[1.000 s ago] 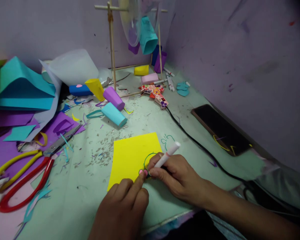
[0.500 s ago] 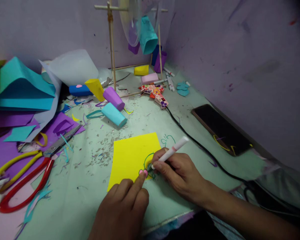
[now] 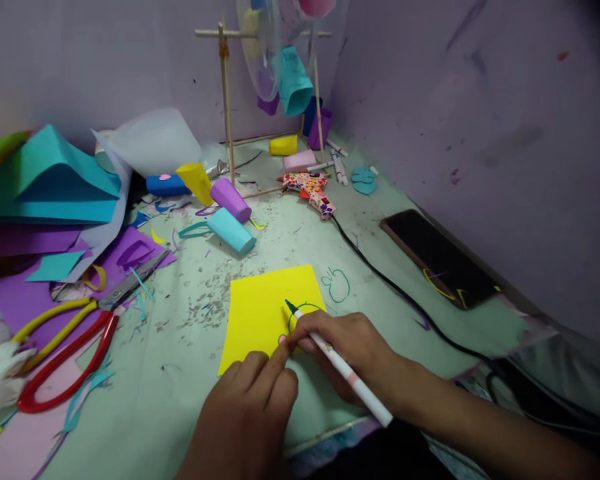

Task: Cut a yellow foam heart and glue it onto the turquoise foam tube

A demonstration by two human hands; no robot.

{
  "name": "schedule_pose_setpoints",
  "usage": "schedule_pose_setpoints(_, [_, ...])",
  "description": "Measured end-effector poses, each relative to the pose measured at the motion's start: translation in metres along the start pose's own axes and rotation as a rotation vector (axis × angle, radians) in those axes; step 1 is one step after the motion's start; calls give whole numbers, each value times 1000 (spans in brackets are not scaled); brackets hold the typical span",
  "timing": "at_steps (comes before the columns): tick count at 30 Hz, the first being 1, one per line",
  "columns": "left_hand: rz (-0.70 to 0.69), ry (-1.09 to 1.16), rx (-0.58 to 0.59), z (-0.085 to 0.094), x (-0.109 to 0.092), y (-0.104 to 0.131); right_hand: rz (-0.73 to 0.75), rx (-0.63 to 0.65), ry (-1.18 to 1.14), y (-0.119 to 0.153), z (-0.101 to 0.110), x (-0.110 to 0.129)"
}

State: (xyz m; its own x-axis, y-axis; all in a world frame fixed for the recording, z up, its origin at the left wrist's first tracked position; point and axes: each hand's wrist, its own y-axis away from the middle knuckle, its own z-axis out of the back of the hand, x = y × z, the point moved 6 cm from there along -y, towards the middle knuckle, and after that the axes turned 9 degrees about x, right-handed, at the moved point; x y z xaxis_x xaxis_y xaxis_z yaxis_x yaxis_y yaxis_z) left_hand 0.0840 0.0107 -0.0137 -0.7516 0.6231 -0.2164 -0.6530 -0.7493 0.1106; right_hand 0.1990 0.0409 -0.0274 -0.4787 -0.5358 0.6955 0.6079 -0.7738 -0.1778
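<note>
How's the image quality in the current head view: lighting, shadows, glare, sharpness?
Head view: dim, uneven light, with the far top-right corner falling to black; a small dark shadow by the tip of the marker on the yellow paper; no strong glare on the phone; fine detail looks soft, the purple wall especially.

Here's the square-cornered yellow paper sheet [image 3: 255, 303], flat on the pale green tabletop [image 3: 180, 413], a curved green line near its right edge. The slim white pink-banded marker [image 3: 337, 361] slants across, dark tip bare over the sheet; a small pink piece [image 3: 282, 339] lies there, partly hidden.
</note>
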Motion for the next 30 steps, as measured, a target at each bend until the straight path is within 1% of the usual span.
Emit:
schedule_pose_setpoints(2, [0,117,-27,4,4,4,-21,22,26,1,-3,-2])
schedule_pose_setpoints(3, [-7,200,-67,8,7,6,-30,24,27,1,-3,-3])
schedule_pose_setpoints(5, [-23,340,-183,23,17,10,-46,37,14,1,-4,-5])
schedule_pose_setpoints(7, [7,360,-268,40,31,9,-47,40,-4,1,-4,-5])
schedule_pose_setpoints(8, [44,323,-267,47,38,5,-45,39,-10,1,-4,-6])
schedule_pose_setpoints(9, [88,279,-219,51,45,-2,-43,37,-16,1,-4,-6])
schedule_pose_setpoints(10, [110,255,-141,53,50,-12,-40,31,-20,2,-4,-6])
schedule_pose_setpoints(12, [70,204,46,52,53,-33,-37,25,-26,2,-3,-5])
schedule_pose_setpoints(14, [30,144,199,47,52,-52,-46,29,-29,3,-3,-5])
schedule_pose_setpoints(16, [-13,60,289,41,48,-66,-53,21,-14,3,-2,-5])
schedule_pose_setpoints(18, [-43,-13,327,35,45,-74,-46,-2,21,2,-1,-3])
schedule_pose_setpoints(21, [-65,-49,345,31,43,-79,-31,-31,84,0,2,0])
schedule_pose_setpoints(27, [-115,-20,343,32,43,-80,-34,-61,128,-4,6,8])
schedule_pose_setpoints(30, [-117,-19,348,32,42,-80,-40,-86,163,-5,8,10])
